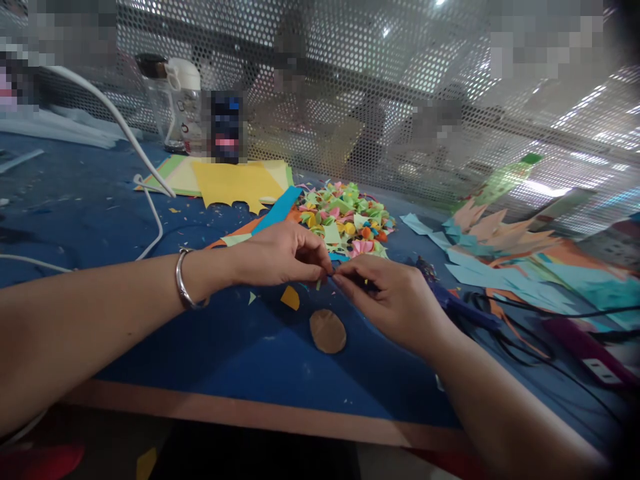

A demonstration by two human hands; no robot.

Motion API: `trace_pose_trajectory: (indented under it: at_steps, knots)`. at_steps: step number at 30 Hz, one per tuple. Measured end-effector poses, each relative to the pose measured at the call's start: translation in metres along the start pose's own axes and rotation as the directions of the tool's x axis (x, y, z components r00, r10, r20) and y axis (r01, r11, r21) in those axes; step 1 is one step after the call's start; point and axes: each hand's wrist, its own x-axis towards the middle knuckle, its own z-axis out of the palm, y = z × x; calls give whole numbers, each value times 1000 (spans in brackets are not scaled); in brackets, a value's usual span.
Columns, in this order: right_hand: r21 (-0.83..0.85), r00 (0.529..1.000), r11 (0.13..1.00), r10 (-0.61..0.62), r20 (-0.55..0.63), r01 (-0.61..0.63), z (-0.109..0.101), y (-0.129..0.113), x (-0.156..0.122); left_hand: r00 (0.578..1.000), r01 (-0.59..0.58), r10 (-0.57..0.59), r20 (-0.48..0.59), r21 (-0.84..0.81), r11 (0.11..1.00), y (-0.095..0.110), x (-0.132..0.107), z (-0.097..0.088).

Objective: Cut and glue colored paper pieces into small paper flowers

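My left hand (287, 253) and my right hand (387, 293) meet over the blue table, fingertips pinched together. Whatever lies between them is too small to make out; a dark bluish speck shows at the tips. Just below them a round brown disc (328, 331) lies flat on the table. Left of the disc is a small yellow paper piece (291, 298), with a tiny pale green scrap (252, 298) beside it. Behind my hands rises a pile of small coloured paper pieces (345, 213), green, pink, yellow and orange.
Yellow and green paper sheets (235, 180) lie behind my left hand, near bottles (187, 110) and a phone (227, 127). At right are a blue glue gun (463, 305), black cables, a purple power strip (587, 350) and light blue paper strips (510, 283). A perforated metal screen (340, 87) stands behind.
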Motion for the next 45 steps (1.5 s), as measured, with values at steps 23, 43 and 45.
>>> trace_pose_trajectory:
  at_steps: [23,43,45]
  knots:
    - [-6,998,1000,18,54,-18,-2,1,0,991,131,-129,23,-168,977,0,2,-3]
    - [29,999,999,-21,31,20,-2,0,0,979,185,-198,-39,-219,958,0,0,2]
    - [32,999,999,-25,28,24,-3,0,-1,978,192,-204,-33,-230,954,0,0,2]
